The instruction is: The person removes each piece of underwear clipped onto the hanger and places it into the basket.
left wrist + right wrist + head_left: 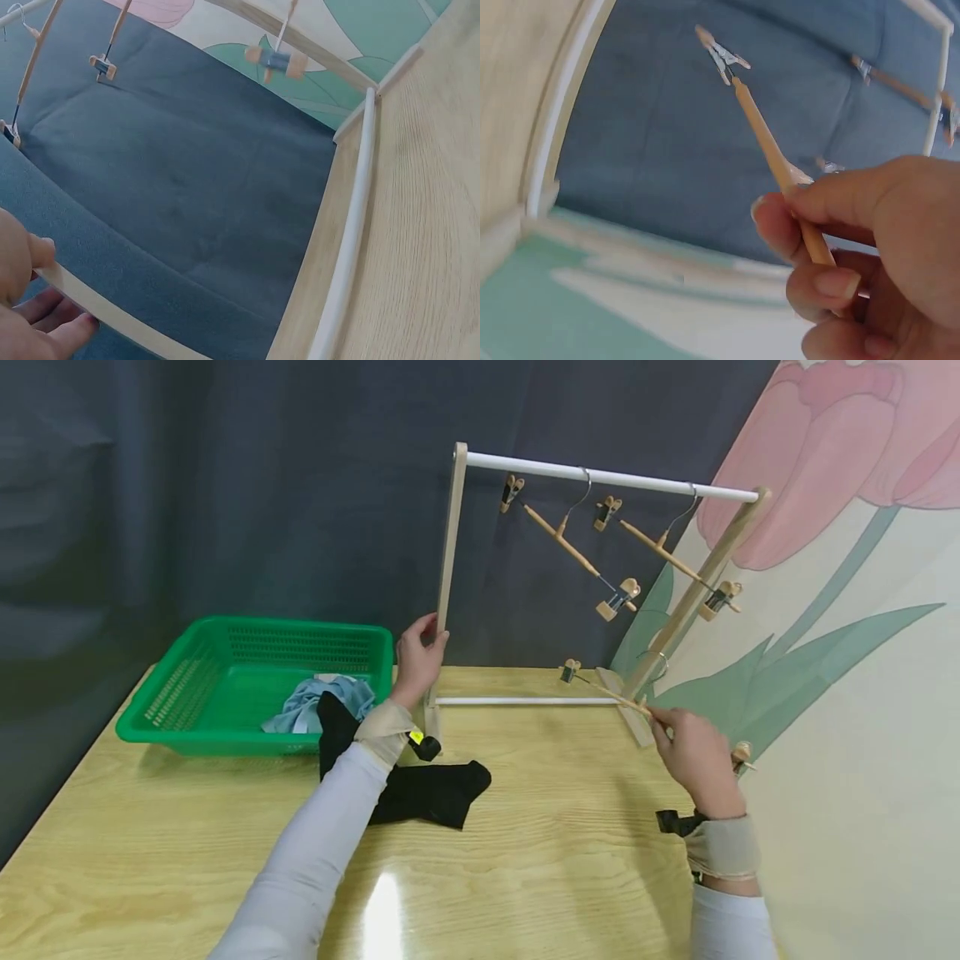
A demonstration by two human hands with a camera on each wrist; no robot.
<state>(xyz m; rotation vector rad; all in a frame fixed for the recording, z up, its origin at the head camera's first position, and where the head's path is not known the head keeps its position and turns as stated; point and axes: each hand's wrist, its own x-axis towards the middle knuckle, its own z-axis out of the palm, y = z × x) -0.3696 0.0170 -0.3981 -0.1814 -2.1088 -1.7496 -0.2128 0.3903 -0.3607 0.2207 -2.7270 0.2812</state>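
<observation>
My right hand grips a wooden clip hanger by its bar, low beside the right end of the rack. The hanger's metal hook points up, and a clip shows at its far end. With thumb and fingers, my left hand pinches the left wooden post of the garment rack; the left wrist view shows the post between them. From the rack's white top rail hang two more clip hangers, one on the left and one on the right, their clips holding nothing.
Left of the rack stands a green basket with light blue cloth inside. A black sock lies on the wooden table, partly behind my left forearm; black fabric also hangs over the basket's rim. A flower-painted wall borders the right side.
</observation>
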